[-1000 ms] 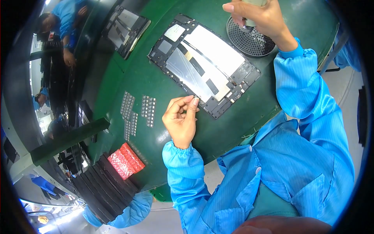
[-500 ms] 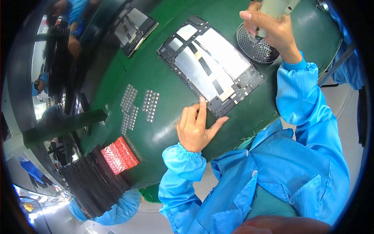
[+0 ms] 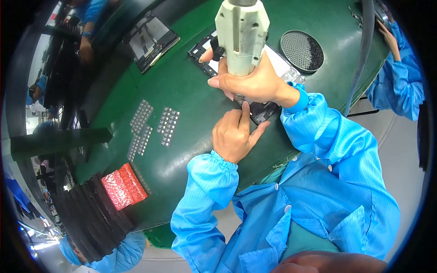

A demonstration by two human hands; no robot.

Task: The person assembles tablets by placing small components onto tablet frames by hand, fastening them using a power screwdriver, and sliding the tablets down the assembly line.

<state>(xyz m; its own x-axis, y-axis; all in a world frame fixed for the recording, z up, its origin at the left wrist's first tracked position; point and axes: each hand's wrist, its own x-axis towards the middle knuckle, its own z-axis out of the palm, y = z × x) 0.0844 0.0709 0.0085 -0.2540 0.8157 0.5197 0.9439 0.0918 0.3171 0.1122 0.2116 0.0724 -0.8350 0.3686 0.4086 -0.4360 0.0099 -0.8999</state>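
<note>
A disassembled tablet [image 3: 259, 113], black-framed with bright silver panels, lies on the green table, largely hidden by the tool and my hand. My right hand [image 3: 259, 84] is wrapped round a pale powered screwdriver [image 3: 241, 41] held above the tablet; the hand hides its tip, so I cannot tell whether it meets a screw. My left hand [image 3: 233, 134] lies against the tablet's near corner with forefinger and thumb spread. Just beyond the right hand stands a round dish [image 3: 291, 44], its perforated base partly covered by small dark pieces, probably screws.
Another opened tablet [image 3: 152, 41] lies at the far left. Sheets of small square parts [image 3: 167, 125] are on the left of the table, near a red bubble-wrap pack [image 3: 124, 186] and black strips [image 3: 93, 218]. A cable [image 3: 362, 59] hangs at right, beside a co-worker's arm [image 3: 395, 52].
My right hand has brought the screwdriver leftward from the dish to over the tablet. My left hand has stayed at the tablet's near corner. The view has shifted slightly.
</note>
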